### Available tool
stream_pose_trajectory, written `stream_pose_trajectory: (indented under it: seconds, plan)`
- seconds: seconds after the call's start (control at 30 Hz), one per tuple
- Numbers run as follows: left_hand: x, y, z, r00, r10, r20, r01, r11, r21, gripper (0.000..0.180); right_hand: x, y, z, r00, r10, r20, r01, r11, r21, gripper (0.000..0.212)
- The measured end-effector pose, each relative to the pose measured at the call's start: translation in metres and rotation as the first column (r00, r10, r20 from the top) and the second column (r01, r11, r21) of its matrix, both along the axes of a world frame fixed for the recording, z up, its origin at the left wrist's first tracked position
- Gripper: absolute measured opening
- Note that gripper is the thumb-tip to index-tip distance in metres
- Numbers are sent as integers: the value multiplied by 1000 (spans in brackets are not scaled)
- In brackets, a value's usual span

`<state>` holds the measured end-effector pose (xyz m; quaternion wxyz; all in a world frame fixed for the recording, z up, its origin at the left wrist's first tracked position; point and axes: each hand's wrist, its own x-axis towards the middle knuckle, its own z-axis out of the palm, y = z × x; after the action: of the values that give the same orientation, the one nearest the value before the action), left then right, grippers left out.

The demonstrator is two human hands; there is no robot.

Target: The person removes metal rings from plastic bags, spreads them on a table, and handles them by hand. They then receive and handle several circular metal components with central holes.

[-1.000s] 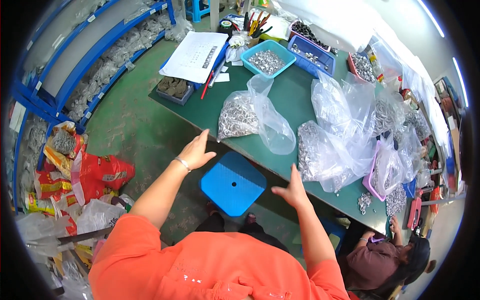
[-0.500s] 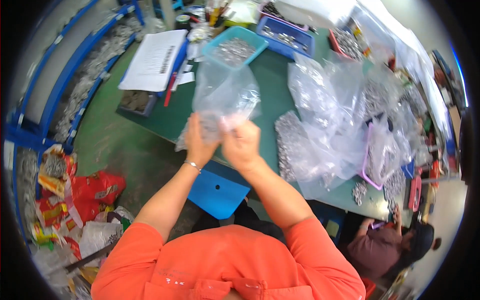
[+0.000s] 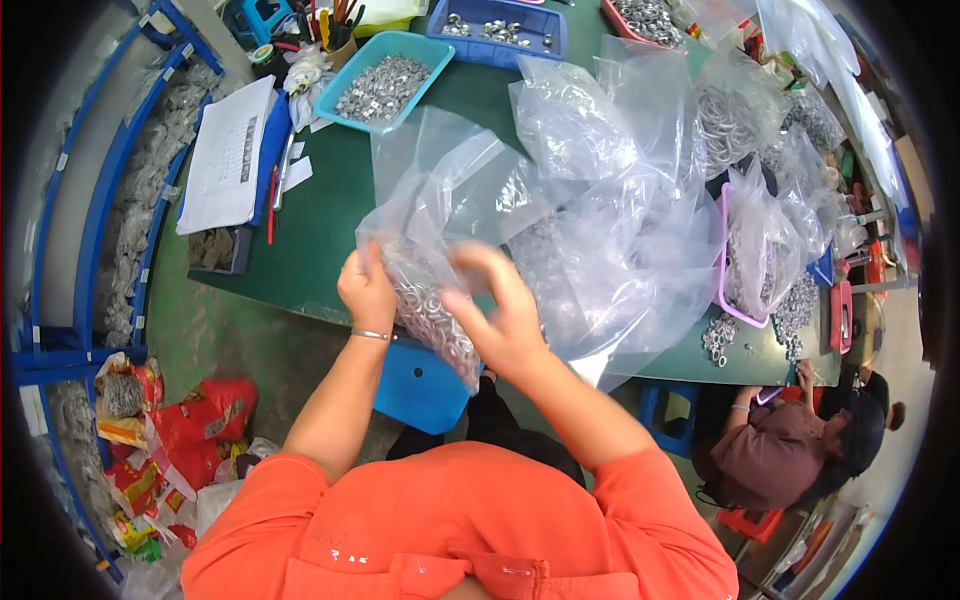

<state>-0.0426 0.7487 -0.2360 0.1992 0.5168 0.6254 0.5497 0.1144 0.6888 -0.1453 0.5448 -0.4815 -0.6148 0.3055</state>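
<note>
My left hand (image 3: 368,290) grips the gathered edge of a clear plastic bag (image 3: 430,275) at the table's near edge. Silvery metal rings (image 3: 440,325) fill the bag's lower part, which hangs between my hands. Its loose, puffed upper part lies away from me over the table. To the right of the rings is my right hand (image 3: 505,325), thumb and fingers spread in a wide curve and a little smeared by motion. It holds nothing that I can see. Large clear bags (image 3: 620,240) lie spread on the table just beyond it.
On the green table (image 3: 310,240) stand a turquoise tray (image 3: 440,58) of small metal parts and a blue tray (image 3: 560,40). Papers (image 3: 225,150) lie at the left. A pink basket (image 3: 722,250) holds bagged parts. Another person (image 3: 780,450) sits at the right.
The filled bag has come down toward me, its rings now hanging below my hands. My right hand has parted from my left and spread its fingers. The view has shifted.
</note>
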Motion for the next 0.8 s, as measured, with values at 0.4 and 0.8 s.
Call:
stream_pose_trajectory:
  seconds: [0.4, 0.8]
  plan:
    - [15, 65, -32, 903, 119, -412, -251, 925, -284, 29, 94, -68, -118, 647, -568, 508, 717, 681, -151, 91]
    - [18, 61, -53, 943, 26, -332, -104, 970, -220, 24, 115, 79, -129, 860, -360, 363, 346, 932, 105, 30]
